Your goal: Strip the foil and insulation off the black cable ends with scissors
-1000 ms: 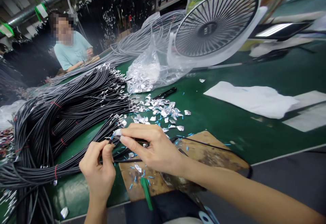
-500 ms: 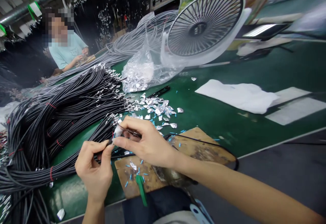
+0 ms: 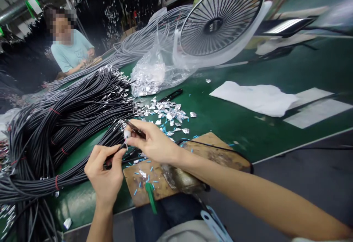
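My left hand (image 3: 106, 172) pinches a black cable (image 3: 122, 147) close to its stripped end, between thumb and forefinger. Fine wires show at the tip, too small to make out fully. Just to the right, my right hand (image 3: 156, 144) is closed around dark tweezers (image 3: 135, 128), which point up and left. Its fingertips, one with a white covering (image 3: 127, 133), are at the cable's end. Beyond both hands spreads a big pile of black cables (image 3: 91, 95) with silvery ends. Scraps of foil (image 3: 172, 113) and small blue bits lie behind my right hand.
A worn wooden board (image 3: 215, 150) lies under my right forearm, with a green-handled tool (image 3: 150, 198) at its front edge. Further back are a black cutter (image 3: 171, 95), a plastic bag of foil (image 3: 150, 76) and a fan (image 3: 220, 25). A person (image 3: 71, 51) sits across the table.
The tweezers now tilt upward, clear of the cable's end, and my right hand has shifted slightly left and up. My left hand still pinches the cable. The view has moved slightly.
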Tool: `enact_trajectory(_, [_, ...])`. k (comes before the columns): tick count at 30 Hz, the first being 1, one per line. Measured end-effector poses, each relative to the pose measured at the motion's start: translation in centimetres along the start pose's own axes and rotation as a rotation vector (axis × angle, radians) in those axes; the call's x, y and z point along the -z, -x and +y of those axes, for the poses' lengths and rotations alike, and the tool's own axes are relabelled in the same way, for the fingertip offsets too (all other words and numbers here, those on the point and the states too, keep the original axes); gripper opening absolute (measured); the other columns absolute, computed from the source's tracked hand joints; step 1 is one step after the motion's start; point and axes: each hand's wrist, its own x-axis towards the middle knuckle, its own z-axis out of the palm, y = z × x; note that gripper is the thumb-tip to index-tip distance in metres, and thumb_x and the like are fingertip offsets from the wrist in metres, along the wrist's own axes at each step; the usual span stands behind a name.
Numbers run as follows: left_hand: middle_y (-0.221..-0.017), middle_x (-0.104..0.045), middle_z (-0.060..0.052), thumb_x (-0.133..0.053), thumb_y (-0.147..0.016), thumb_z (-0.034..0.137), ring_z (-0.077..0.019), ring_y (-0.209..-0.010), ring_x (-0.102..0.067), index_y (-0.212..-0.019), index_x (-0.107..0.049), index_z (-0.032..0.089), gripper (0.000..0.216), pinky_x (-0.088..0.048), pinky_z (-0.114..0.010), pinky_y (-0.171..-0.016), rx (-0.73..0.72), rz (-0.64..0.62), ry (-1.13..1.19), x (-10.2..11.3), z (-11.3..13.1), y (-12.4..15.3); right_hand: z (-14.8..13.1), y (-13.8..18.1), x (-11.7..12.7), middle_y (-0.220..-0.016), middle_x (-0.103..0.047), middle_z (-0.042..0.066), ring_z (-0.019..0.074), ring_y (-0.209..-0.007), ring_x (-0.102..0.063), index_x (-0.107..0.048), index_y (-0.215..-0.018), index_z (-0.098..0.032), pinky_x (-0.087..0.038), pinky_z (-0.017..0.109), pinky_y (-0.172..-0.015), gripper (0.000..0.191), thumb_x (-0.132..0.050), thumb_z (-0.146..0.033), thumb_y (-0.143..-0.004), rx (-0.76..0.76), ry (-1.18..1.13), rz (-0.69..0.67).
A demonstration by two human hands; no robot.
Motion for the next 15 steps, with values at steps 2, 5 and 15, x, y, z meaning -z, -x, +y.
enact_trajectory(2, [-0.066, -0.059, 0.004, -0.068, -0.077, 0.017, -0.0078, -0.059, -0.053, -0.079, -0.069, 0.021, 0.004, -0.041, -0.019, -0.052, -0.001, -0.006, -0.015, 0.0, 0.0, 0.0, 0.1, 0.0, 0.0, -0.058, -0.039, -0.007, 0.0083, -0.055, -0.034, -0.048, -0.066, -0.017, -0.028, 0.024, -0.055, 0.014, -0.058, -0.009, -0.071, -0.06, -0.074, -0.045])
enact_trajectory(5, [-0.065, -0.058, 0.003, -0.063, -0.082, 0.02, -0.0078, -0.057, -0.052, -0.077, -0.069, 0.02, 0.007, -0.04, -0.019, -0.051, 0.055, -0.113, 0.011, 0.1, -0.3, 0.0, 0.1, 0.2, -0.1, -0.056, -0.036, -0.008, 0.0079, -0.05, -0.031, -0.048, -0.07, -0.018, -0.027, 0.024, -0.051, 0.011, -0.059, -0.017, -0.074, -0.067, -0.206, -0.224])
enact_trajectory(15, [-0.054, -0.049, 0.004, -0.06, -0.081, 0.017, -0.0069, -0.048, -0.045, -0.063, -0.065, 0.018, 0.019, -0.036, -0.018, -0.045, 0.064, -0.194, 0.022, 1.1, 0.1, -0.4, -0.1, 0.1, 0.9, -0.069, -0.047, -0.002, 0.0109, -0.062, -0.043, -0.046, -0.072, -0.018, -0.034, 0.025, -0.059, 0.012, -0.049, -0.012, -0.082, 0.388, 0.288, 0.432])
